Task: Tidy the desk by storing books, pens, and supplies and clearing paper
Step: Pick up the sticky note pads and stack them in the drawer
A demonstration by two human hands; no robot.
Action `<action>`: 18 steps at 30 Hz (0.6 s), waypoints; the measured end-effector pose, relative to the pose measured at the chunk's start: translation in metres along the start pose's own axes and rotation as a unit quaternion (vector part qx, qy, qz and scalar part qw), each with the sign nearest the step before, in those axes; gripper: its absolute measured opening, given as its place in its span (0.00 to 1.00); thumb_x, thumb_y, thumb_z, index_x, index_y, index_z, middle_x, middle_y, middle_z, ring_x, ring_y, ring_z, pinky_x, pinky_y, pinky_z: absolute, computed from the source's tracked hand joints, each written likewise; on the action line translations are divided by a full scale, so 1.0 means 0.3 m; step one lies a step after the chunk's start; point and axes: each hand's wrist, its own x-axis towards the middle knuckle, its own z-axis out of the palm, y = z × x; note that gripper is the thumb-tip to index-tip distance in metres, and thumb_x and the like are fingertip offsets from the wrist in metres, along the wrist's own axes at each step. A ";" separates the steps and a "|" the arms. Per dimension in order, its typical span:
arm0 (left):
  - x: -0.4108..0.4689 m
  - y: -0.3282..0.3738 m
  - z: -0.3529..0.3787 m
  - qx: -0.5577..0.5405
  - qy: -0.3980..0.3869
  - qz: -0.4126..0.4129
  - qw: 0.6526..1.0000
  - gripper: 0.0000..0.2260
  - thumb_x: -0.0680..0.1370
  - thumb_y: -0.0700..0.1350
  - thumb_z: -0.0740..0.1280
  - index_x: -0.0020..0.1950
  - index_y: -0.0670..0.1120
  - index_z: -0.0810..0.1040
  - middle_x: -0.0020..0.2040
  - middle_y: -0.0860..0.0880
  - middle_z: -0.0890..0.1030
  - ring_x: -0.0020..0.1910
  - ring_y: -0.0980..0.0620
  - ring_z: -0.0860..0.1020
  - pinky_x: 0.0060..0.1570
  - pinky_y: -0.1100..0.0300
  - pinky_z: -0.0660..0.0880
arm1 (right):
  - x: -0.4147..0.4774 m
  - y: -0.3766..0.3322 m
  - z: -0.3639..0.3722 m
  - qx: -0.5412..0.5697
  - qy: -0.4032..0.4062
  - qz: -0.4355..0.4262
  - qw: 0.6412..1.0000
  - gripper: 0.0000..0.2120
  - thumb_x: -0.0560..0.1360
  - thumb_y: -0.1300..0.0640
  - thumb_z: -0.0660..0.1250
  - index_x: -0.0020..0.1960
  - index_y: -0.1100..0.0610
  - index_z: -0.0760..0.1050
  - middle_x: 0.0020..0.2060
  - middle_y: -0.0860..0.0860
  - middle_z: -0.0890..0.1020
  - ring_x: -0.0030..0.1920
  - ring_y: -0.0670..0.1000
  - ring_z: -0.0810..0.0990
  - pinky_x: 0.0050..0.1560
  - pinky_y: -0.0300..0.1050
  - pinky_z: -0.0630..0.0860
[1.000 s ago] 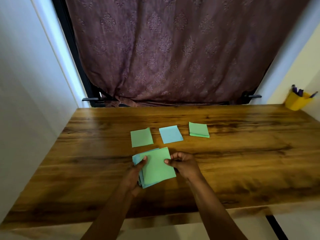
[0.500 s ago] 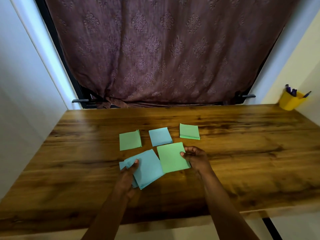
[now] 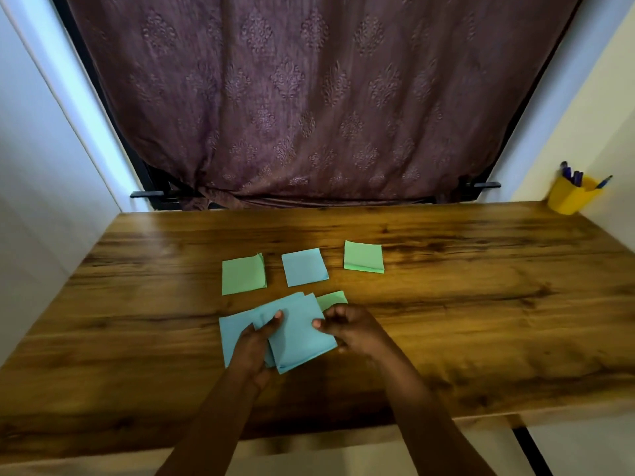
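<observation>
Both hands (image 3: 302, 334) pinch the blue paper stack (image 3: 299, 338) between them.

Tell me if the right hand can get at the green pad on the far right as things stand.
Probably yes: bare desk lies between the right hand and the green pad, though the hand is pinching a blue sheet.
</observation>
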 end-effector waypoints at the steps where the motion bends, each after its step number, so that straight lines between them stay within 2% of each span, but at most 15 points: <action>1: -0.009 -0.004 0.024 0.008 -0.003 0.005 1.000 0.14 0.75 0.45 0.68 0.57 0.41 0.75 0.54 0.39 0.80 0.50 0.40 0.78 0.45 0.49 0.77 | -0.003 0.004 -0.017 0.003 0.012 -0.008 1.000 0.06 0.72 0.53 0.71 0.46 0.55 0.77 0.38 0.47 0.81 0.36 0.44 0.77 0.31 0.35 0.72; 3: -0.015 -0.013 0.061 0.025 0.003 0.013 1.000 0.10 0.76 0.47 0.66 0.54 0.44 0.75 0.49 0.43 0.79 0.46 0.45 0.77 0.40 0.52 0.76 | 0.006 0.021 -0.072 0.018 0.049 -0.008 0.999 0.04 0.73 0.56 0.71 0.45 0.54 0.77 0.38 0.48 0.80 0.35 0.44 0.77 0.28 0.34 0.71; 5: -0.011 -0.022 0.085 0.040 0.011 0.010 0.999 0.13 0.77 0.49 0.66 0.58 0.44 0.73 0.49 0.44 0.78 0.47 0.45 0.76 0.40 0.51 0.76 | 0.013 0.043 -0.151 0.036 0.091 -0.005 0.995 0.03 0.74 0.56 0.70 0.45 0.54 0.76 0.38 0.49 0.80 0.36 0.45 0.76 0.27 0.34 0.71; 9: 0.001 -0.031 0.109 0.036 0.028 -0.012 0.999 0.23 0.74 0.51 0.68 0.64 0.42 0.70 0.58 0.40 0.74 0.56 0.40 0.73 0.53 0.44 0.75 | 0.051 0.104 -0.304 0.076 0.205 0.006 0.976 0.05 0.74 0.58 0.70 0.41 0.57 0.75 0.33 0.49 0.77 0.34 0.45 0.73 0.23 0.32 0.69; 11: 0.005 -0.040 0.125 0.043 0.029 -0.013 0.999 0.24 0.75 0.51 0.68 0.66 0.42 0.69 0.59 0.39 0.74 0.56 0.39 0.72 0.53 0.45 0.74 | 0.079 0.139 -0.354 0.084 0.255 -0.006 0.963 0.08 0.72 0.60 0.71 0.37 0.59 0.74 0.31 0.50 0.75 0.34 0.48 0.72 0.26 0.33 0.67; 13: 0.006 -0.055 0.141 0.033 0.031 -0.018 0.999 0.24 0.75 0.50 0.68 0.67 0.42 0.68 0.59 0.40 0.73 0.56 0.40 0.72 0.49 0.47 0.74 | 0.121 0.183 -0.385 -0.034 0.277 -0.010 0.960 0.08 0.73 0.58 0.70 0.36 0.57 0.75 0.34 0.52 0.77 0.41 0.53 0.76 0.35 0.41 0.69; 14: 0.005 -0.063 0.150 0.027 0.034 -0.022 0.999 0.25 0.75 0.50 0.69 0.68 0.43 0.67 0.58 0.41 0.73 0.55 0.40 0.72 0.46 0.48 0.74 | 0.135 0.206 -0.392 -0.134 0.274 0.007 0.952 0.06 0.73 0.55 0.69 0.41 0.56 0.78 0.39 0.54 0.79 0.47 0.55 0.77 0.42 0.43 0.70; 16: 0.006 -0.077 0.169 0.019 0.048 -0.029 0.998 0.24 0.75 0.49 0.69 0.68 0.44 0.66 0.58 0.42 0.73 0.54 0.41 0.71 0.46 0.49 0.73 | 0.153 0.248 -0.394 -0.329 0.276 0.056 0.901 0.17 0.74 0.45 0.63 0.55 0.55 0.78 0.52 0.54 0.80 0.58 0.57 0.75 0.55 0.47 0.70; 18: 0.005 -0.085 0.192 0.038 0.056 -0.026 0.997 0.25 0.76 0.49 0.68 0.69 0.44 0.65 0.59 0.42 0.72 0.55 0.41 0.70 0.53 0.47 0.71 | 0.131 0.241 -0.374 -0.359 0.288 0.010 0.888 0.23 0.75 0.41 0.55 0.61 0.53 0.75 0.56 0.53 0.79 0.60 0.56 0.74 0.56 0.47 0.70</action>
